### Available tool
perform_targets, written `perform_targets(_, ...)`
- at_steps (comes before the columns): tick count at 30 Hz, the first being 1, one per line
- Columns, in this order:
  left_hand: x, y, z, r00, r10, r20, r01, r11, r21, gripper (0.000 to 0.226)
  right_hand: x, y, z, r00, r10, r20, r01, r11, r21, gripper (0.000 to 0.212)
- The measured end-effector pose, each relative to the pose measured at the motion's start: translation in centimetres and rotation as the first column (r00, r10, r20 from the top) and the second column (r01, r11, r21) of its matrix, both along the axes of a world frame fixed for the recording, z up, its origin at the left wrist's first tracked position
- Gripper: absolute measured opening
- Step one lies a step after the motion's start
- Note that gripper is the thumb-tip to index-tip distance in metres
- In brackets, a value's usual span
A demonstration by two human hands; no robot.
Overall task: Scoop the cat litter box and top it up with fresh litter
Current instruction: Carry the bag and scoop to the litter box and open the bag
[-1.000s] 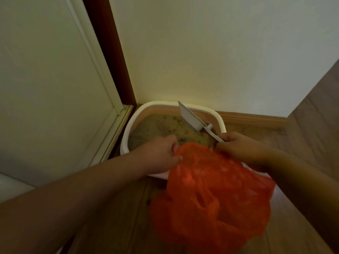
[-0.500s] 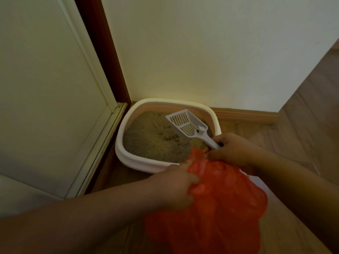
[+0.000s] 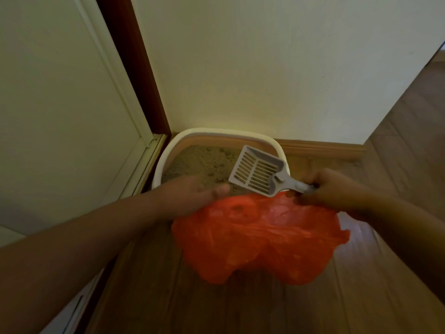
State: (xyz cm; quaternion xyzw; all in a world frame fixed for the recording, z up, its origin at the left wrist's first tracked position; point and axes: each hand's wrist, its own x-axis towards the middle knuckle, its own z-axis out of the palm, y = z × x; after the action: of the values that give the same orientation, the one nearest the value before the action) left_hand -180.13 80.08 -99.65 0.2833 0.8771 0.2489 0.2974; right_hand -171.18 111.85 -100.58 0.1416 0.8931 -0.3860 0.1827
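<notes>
Right hand (image 3: 334,191) fingers clamp the slotted scoop (image 3: 257,173) handle; left hand (image 3: 192,192) pinches the orange bag (image 3: 260,237) rim; wood floor (image 3: 240,309), cream wall (image 3: 265,68) corner; litter box (image 3: 166,155) holds sandy litter (image 3: 199,162).

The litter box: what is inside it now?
Inside the litter box lies sandy brown litter with small lumps. Its near part is hidden by the left hand, the scoop and the orange bag.

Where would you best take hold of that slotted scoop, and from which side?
By its narrow handle, from the right, as the right hand grips it now. The scoop has a wide slotted head pointing left over the litter box, and its slim stem sticks out rightward, clear of the litter and the orange bag.
</notes>
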Motion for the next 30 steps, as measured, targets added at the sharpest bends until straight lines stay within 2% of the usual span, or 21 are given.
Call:
perform_targets(1,-0.5,-0.4,-0.4,0.994,-0.103,-0.019,0.101,0.988,-0.118,0.059,0.1,-0.1,-0.4,1.0,0.01,-0.013,-0.01,1.0,-0.007,0.001)
perform_targets(3,-1.0,-1.1,-0.7,0.958,-0.287,0.004,0.273,0.905,-0.325,0.02,0.2,-0.1,-1.2,0.999,0.017,-0.03,-0.016,1.0,0.022,0.002)
perform_targets(4,-1.0,-1.3,-0.9,0.935,-0.355,0.01,0.328,0.851,-0.41,0.021,0.2,0.0,-1.5,0.999,0.023,-0.03,-0.021,0.998,0.058,0.005)
perform_targets(5,-0.7,-1.5,-0.8,0.911,-0.412,0.008,0.366,0.8,-0.476,0.037,0.2,0.1,-1.9,0.999,0.036,-0.026,-0.033,0.994,0.106,0.007)
perform_targets(6,-0.7,-1.6,-1.0,0.914,-0.405,0.013,0.355,0.787,-0.505,0.046,0.2,0.1,-2.1,0.998,0.055,-0.023,-0.051,0.987,0.151,0.01)
perform_targets(8,-0.6,-1.5,-1.0,0.925,-0.379,-0.01,0.327,0.811,-0.484,0.052,0.2,0.1,-2.4,0.997,0.07,-0.033,-0.063,0.982,0.176,0.013)
perform_targets(10,-0.7,-1.6,-1.3,0.935,-0.355,-0.014,0.315,0.847,-0.428,0.051,0.3,-0.2,-2.3,0.998,0.051,-0.041,-0.047,0.994,0.097,0.012)
perform_targets(13,-1.0,-1.3,-1.3,0.968,-0.249,0.009,0.237,0.907,-0.348,0.028,0.4,-0.5,-2.4,0.997,0.072,-0.022,-0.074,0.996,-0.06,0.011)
perform_targets(14,-0.9,-1.0,-1.4,0.973,-0.232,0.009,0.223,0.921,-0.32,0.031,0.5,-0.5,-2.5,0.995,0.098,-0.007,-0.098,0.99,-0.097,0.012)
perform_targets(17,-1.0,-0.6,-2.1,0.996,-0.078,-0.03,0.068,0.964,-0.258,0.069,0.6,-0.2,-3.3,0.986,0.166,0.031,-0.161,0.978,-0.132,0.016)
perform_targets(18,-1.0,-0.6,-2.4,0.995,-0.073,-0.072,0.051,0.961,-0.271,0.07,0.7,-0.2,-3.6,0.983,0.18,0.036,-0.174,0.976,-0.129,0.017)
perform_targets(21,-1.1,-0.8,-3.0,0.977,-0.208,-0.046,0.174,0.905,-0.388,0.042,0.6,-0.1,-4.3,0.986,0.161,0.04,-0.155,0.979,-0.131,0.022)
perform_targets(24,-1.2,-1.4,-3.2,0.976,-0.217,-0.028,0.192,0.913,-0.361,0.007,0.6,0.0,-4.4,0.993,0.113,0.015,-0.11,0.986,-0.126,0.026)
perform_targets(26,-1.1,-1.6,-3.1,0.984,-0.173,0.049,0.18,0.945,-0.274,0.047,0.6,0.1,-4.4,0.997,0.075,-0.014,-0.076,0.99,-0.119,0.026)
perform_targets(27,-1.1,-1.6,-3.0,0.981,-0.18,0.077,0.194,0.95,-0.246,0.06,0.6,0.2,-4.4,0.998,0.059,-0.02,-0.061,0.991,-0.117,0.027)
perform_targets(28,-1.1,-1.6,-3.0,0.972,-0.227,0.066,0.236,0.945,-0.227,0.065,0.6,0.2,-4.5,0.999,0.049,-0.023,-0.051,0.992,-0.118,0.027)
perform_targets(30,-1.1,-1.4,-3.4,0.96,-0.28,-0.018,0.272,0.945,-0.184,0.053,0.6,0.4,-4.6,0.999,0.029,-0.023,-0.032,0.991,-0.128,0.027)
